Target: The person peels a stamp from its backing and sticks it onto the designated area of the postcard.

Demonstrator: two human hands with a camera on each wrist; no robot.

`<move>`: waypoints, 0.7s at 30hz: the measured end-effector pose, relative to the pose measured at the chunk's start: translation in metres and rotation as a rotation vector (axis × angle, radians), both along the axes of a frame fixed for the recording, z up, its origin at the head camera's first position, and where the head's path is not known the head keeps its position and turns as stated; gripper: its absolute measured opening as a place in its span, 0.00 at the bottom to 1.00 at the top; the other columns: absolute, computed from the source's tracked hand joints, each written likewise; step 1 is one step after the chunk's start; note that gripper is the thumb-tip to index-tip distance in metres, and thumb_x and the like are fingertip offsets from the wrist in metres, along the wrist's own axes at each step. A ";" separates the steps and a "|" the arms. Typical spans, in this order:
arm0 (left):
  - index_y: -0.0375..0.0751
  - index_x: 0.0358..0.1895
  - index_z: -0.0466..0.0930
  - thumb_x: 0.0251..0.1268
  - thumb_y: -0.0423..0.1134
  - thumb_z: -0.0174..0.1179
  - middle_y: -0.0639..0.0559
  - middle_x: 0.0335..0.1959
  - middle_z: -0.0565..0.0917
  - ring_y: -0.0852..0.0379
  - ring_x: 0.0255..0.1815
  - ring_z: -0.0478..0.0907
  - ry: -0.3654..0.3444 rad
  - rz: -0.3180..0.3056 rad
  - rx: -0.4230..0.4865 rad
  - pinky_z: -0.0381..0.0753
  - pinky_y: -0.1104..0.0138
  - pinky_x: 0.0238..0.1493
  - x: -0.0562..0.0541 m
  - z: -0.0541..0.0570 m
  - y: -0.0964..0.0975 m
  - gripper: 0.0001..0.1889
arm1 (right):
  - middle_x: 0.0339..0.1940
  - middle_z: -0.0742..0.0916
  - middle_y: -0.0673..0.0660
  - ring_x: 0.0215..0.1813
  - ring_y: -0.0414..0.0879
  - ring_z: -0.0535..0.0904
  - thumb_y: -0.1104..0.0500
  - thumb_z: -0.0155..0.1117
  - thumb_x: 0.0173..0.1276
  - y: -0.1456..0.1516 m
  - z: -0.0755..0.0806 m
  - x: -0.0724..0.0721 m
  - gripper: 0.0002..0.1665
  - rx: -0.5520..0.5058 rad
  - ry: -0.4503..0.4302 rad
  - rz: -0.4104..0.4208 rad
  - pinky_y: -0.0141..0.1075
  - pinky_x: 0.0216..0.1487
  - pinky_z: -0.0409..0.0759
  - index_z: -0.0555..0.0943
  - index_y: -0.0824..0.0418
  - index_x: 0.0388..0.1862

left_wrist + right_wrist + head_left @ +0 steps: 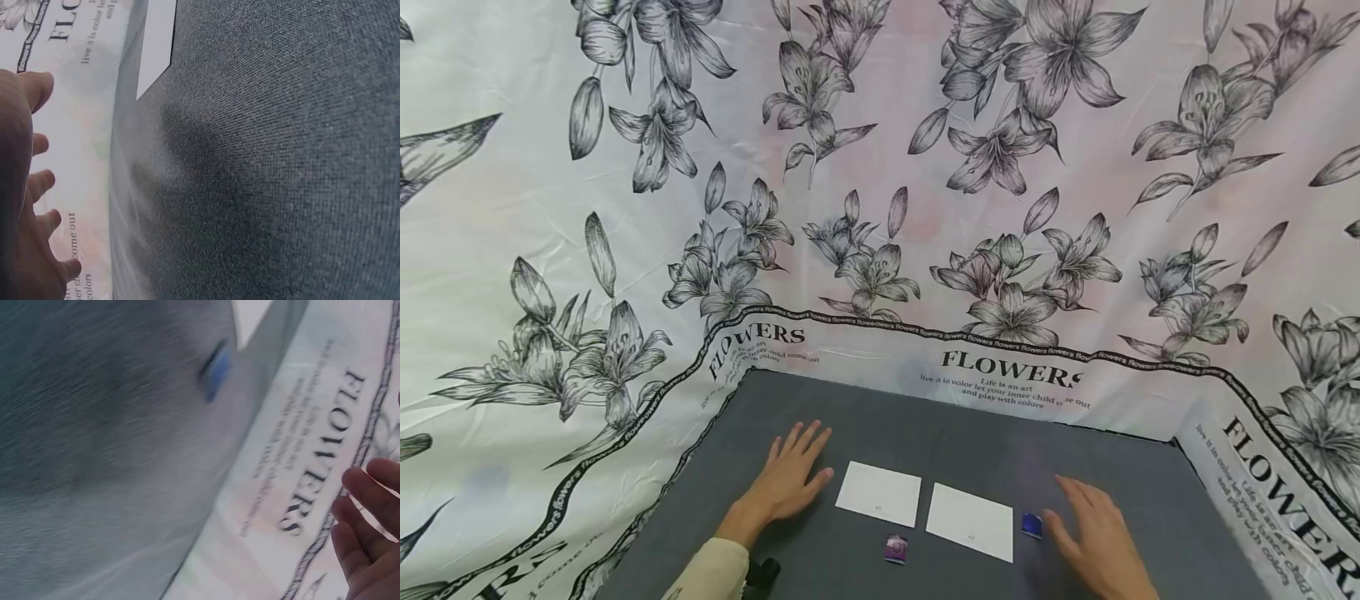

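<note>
Two white sheets lie side by side on the grey cloth: the left sheet (878,493) and the right sheet (970,522), each with a tiny mark near its lower edge. Below the left sheet sits a small purple packet (896,548). A small blue packet (1032,525) lies just right of the right sheet; it is blurred in the right wrist view (216,372). My left hand (787,479) is left of the sheets, fingers spread, holding nothing. My right hand (1097,537) is nearest the blue packet, apart from it, with fingers extended and nothing held.
A dark grey cloth (850,417) covers the table. White curtains (880,208) printed with flowers and lettering stand behind and at both sides. Near my left sleeve (711,571) is a small black object (765,574), partly hidden.
</note>
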State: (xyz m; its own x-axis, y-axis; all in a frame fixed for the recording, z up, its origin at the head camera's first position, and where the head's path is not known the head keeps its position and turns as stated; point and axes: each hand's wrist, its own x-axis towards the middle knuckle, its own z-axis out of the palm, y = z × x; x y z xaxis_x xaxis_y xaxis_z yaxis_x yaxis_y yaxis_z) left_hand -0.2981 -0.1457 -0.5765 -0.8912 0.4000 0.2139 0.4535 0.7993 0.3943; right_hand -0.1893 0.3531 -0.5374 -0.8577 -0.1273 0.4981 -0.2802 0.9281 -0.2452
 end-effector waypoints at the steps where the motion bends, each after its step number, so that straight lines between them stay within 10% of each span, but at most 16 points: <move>1: 0.46 0.89 0.59 0.86 0.54 0.55 0.39 0.90 0.56 0.31 0.91 0.47 -0.010 -0.009 0.005 0.49 0.25 0.81 0.000 0.000 0.001 0.36 | 0.60 0.89 0.70 0.61 0.70 0.83 0.56 0.78 0.69 -0.004 0.003 0.000 0.31 -0.006 0.019 0.009 0.69 0.59 0.76 0.83 0.70 0.66; 21: 0.43 0.86 0.64 0.83 0.47 0.61 0.35 0.89 0.59 0.25 0.89 0.50 -0.137 -0.180 0.004 0.50 0.24 0.81 -0.008 -0.003 0.016 0.35 | 0.40 0.90 0.49 0.47 0.49 0.85 0.56 0.83 0.64 -0.063 0.047 -0.001 0.14 0.024 -0.027 0.069 0.52 0.47 0.86 0.92 0.59 0.46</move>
